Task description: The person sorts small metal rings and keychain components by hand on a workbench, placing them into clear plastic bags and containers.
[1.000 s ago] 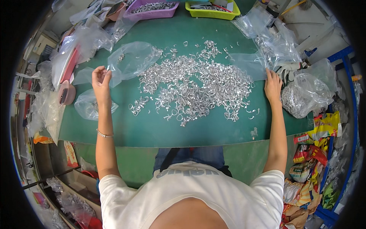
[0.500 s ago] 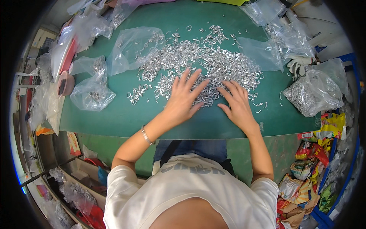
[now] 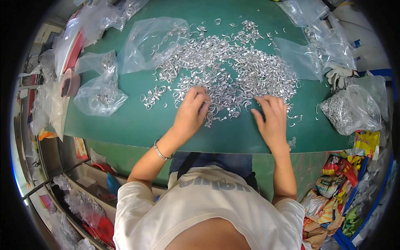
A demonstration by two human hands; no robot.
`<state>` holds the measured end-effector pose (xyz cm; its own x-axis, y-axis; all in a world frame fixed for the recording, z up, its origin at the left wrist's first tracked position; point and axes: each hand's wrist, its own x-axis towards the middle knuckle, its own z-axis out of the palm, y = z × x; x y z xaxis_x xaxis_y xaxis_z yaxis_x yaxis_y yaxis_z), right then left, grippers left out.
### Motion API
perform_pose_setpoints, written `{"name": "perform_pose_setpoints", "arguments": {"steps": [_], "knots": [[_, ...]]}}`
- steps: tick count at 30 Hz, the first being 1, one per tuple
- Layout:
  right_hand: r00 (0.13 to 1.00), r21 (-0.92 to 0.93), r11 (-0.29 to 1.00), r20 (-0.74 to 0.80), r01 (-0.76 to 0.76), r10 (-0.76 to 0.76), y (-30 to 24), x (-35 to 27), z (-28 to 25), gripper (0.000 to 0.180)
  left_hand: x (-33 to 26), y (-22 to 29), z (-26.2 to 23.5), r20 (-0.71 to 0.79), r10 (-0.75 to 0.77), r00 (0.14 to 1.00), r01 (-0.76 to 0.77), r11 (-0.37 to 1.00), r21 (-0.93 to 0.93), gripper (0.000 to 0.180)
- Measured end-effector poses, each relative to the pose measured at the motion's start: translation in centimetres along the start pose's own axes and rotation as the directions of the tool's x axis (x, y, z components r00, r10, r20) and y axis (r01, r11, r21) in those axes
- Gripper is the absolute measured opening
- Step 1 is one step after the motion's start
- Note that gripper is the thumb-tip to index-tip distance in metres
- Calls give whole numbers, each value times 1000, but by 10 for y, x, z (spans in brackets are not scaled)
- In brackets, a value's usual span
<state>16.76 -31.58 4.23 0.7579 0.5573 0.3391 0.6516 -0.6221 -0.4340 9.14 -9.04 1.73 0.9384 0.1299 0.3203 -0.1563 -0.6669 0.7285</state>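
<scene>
A wide heap of small silvery ring-like metal pieces (image 3: 225,62) is spread over the green tabletop. At its near left side is my left hand (image 3: 191,110), fingers bent inward and closed toward the thumb; whatever is between the fingertips is too small to make out. My right hand (image 3: 271,121) rests at the near right edge of the heap, thumb apart from the bent fingers, touching the outer pieces and gripping nothing visible. A few loose pieces (image 3: 154,97) lie in a small cluster left of the heap.
Partly filled clear plastic bags lie on the left (image 3: 102,98), behind the heap (image 3: 152,43) and at the right (image 3: 352,106). A pink container (image 3: 70,83) stands at the left edge. White gloves (image 3: 339,76) lie at right. Colourful packages (image 3: 329,185) are piled beside the table (image 3: 137,129).
My left hand has drawn back toward me and its spread fingers have curled closed. My right hand has shifted slightly right and nearer. Some pieces now lie closer to the table's front edge.
</scene>
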Motion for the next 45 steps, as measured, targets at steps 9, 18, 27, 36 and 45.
{"name": "perform_pose_setpoints", "arguments": {"steps": [9, 18, 27, 36, 45], "knots": [[988, -32, 989, 46, -147, 149, 13, -8, 5, 11, -4, -28, -30, -266, -219, 939, 204, 975, -83, 21], [998, 61, 998, 66, 13, -17, -21, 22, 23, 27, -2, -13, -31, -4, -97, 995, 97, 995, -34, 28], [967, 152, 956, -9, -251, 255, 5, 0, 12, 12, -24, 4, -40, 240, -48, 969, 12, 989, 150, 26], [982, -103, 978, -72, -184, 177, 10, -1, 0, 11, -5, 16, -6, 214, -35, 976, -34, 950, 309, 30], [996, 154, 988, 84, -23, 10, -30, -4, 20, 19, -16, 31, -4, 132, -23, 991, -5, 977, 211, 26]]}}
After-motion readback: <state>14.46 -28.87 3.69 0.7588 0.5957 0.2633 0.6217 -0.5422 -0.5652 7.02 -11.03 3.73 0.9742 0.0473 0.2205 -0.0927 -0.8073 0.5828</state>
